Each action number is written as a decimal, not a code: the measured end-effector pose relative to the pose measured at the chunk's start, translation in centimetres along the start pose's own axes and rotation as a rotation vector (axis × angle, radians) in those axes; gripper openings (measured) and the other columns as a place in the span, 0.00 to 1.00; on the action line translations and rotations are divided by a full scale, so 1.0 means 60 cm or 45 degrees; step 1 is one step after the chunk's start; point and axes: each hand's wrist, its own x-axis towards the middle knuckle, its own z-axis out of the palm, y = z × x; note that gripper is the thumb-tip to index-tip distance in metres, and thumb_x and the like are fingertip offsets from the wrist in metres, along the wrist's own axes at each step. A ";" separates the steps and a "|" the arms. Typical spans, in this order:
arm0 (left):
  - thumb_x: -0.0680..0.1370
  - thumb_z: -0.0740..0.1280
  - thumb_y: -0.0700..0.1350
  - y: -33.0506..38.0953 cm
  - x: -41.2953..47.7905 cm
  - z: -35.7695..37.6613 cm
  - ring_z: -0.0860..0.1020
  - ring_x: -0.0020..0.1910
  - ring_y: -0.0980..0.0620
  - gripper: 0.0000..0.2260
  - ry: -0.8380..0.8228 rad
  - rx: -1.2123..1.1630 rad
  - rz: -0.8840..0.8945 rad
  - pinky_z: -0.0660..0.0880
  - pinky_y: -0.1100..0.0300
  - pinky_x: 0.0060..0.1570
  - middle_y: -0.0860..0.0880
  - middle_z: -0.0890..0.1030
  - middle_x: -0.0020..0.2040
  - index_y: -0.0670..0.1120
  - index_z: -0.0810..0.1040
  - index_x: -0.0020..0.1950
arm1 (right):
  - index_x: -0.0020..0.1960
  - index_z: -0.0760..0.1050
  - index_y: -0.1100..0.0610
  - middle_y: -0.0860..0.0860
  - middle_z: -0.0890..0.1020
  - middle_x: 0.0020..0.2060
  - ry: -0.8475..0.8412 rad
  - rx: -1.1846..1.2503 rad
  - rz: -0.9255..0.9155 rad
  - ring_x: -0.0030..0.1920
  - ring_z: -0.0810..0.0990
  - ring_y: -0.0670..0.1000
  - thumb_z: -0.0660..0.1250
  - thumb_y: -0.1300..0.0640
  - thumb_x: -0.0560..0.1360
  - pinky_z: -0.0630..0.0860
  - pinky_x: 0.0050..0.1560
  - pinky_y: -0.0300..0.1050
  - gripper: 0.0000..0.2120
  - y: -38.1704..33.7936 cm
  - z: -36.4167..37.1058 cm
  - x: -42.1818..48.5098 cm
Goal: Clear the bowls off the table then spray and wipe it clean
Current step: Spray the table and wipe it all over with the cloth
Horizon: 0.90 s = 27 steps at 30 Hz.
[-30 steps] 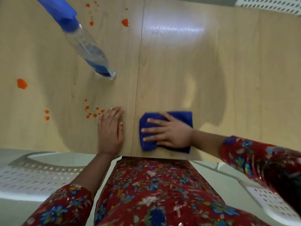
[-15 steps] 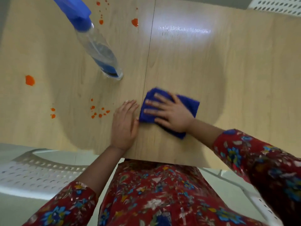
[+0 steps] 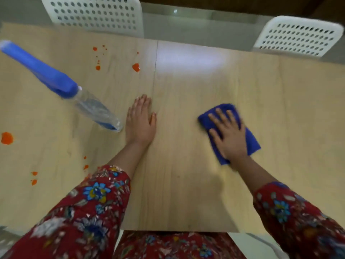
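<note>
Our right hand (image 3: 230, 136) lies flat with fingers spread and straight on a folded blue cloth (image 3: 251, 143), pressing it to the tabletop (image 3: 186, 193) rather than gripping it; the cloth sits in the right half, about midway between the near and far edges. Our left hand (image 3: 141, 124) rests palm down, fingers straight and together, holding nothing, just left of the seam (image 3: 155, 81) that runs from the far edge toward the near one. Just beside its wrist stands the spray bottle (image 3: 61, 85), clear-bodied with a blue head that points toward the far left corner. Orange stains (image 3: 136, 67) dot the left half, some near the far edge, a larger blot (image 3: 7, 138) at the left edge, and small spots beside our left sleeve (image 3: 84, 212). Beyond the far edge stand two white perforated chairs (image 3: 93, 14)
</note>
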 end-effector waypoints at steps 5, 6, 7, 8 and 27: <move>0.81 0.58 0.49 0.004 0.007 0.009 0.58 0.76 0.48 0.23 0.028 0.042 -0.007 0.54 0.51 0.75 0.47 0.62 0.76 0.46 0.63 0.76 | 0.78 0.47 0.39 0.42 0.47 0.78 0.053 0.095 0.773 0.78 0.43 0.52 0.45 0.40 0.81 0.43 0.73 0.67 0.26 0.067 -0.044 0.199; 0.81 0.58 0.50 0.005 0.007 0.009 0.58 0.76 0.47 0.23 0.024 0.042 -0.011 0.55 0.50 0.74 0.47 0.63 0.76 0.46 0.63 0.75 | 0.78 0.46 0.40 0.43 0.46 0.79 0.059 0.121 0.826 0.78 0.42 0.53 0.44 0.40 0.81 0.42 0.72 0.68 0.26 0.061 -0.050 0.247; 0.80 0.57 0.50 0.005 0.006 0.008 0.58 0.76 0.48 0.23 0.023 0.038 -0.011 0.55 0.49 0.74 0.48 0.63 0.76 0.46 0.63 0.75 | 0.78 0.45 0.40 0.43 0.46 0.79 0.063 0.137 0.830 0.78 0.41 0.54 0.44 0.40 0.81 0.41 0.72 0.68 0.26 0.049 -0.053 0.293; 0.80 0.57 0.50 0.006 0.009 0.009 0.58 0.76 0.48 0.24 0.023 0.033 -0.011 0.55 0.49 0.75 0.48 0.63 0.76 0.46 0.63 0.75 | 0.78 0.46 0.41 0.44 0.46 0.79 0.065 0.149 0.789 0.78 0.41 0.54 0.44 0.40 0.81 0.40 0.72 0.69 0.26 0.030 -0.055 0.337; 0.80 0.57 0.51 0.001 0.013 0.014 0.58 0.76 0.50 0.24 0.035 0.072 0.005 0.57 0.49 0.74 0.49 0.62 0.76 0.47 0.63 0.75 | 0.78 0.49 0.41 0.44 0.49 0.79 0.007 0.044 0.224 0.78 0.43 0.54 0.45 0.40 0.81 0.41 0.72 0.68 0.25 -0.089 -0.040 0.433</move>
